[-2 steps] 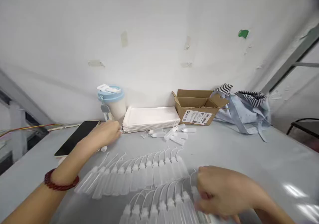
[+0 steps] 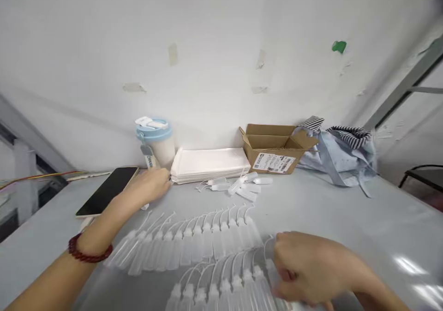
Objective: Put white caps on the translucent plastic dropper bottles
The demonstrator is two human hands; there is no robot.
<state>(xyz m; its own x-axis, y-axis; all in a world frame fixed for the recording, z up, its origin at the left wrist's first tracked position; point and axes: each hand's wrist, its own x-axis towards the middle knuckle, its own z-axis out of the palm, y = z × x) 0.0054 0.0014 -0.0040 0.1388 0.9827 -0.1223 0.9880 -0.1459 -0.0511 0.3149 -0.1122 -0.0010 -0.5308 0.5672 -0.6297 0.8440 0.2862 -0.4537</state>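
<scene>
My left hand (image 2: 150, 186) is closed, its fingers curled in front of the cup and beside the left edge of a stack of white flat sleeves (image 2: 211, 163). Whatever it holds is hidden. My right hand (image 2: 308, 267), slightly blurred, has its fingers curled at the right end of a front row of translucent squeeze tubes (image 2: 226, 295). Its fingertips are next to the last tube (image 2: 273, 272); I cannot make out what is in them. Behind lies a second row of tubes (image 2: 197, 246), with thin strings on their caps.
A phone (image 2: 107, 191) lies at left. The cup with blue lid (image 2: 157, 140) stands by the wall. Loose small tubes (image 2: 247, 188) lie before an open cardboard box (image 2: 273, 152). A light blue cloth bag (image 2: 335, 149) sits at right.
My left hand and wrist have shifted slightly to the right. My right hand has hardly moved.
</scene>
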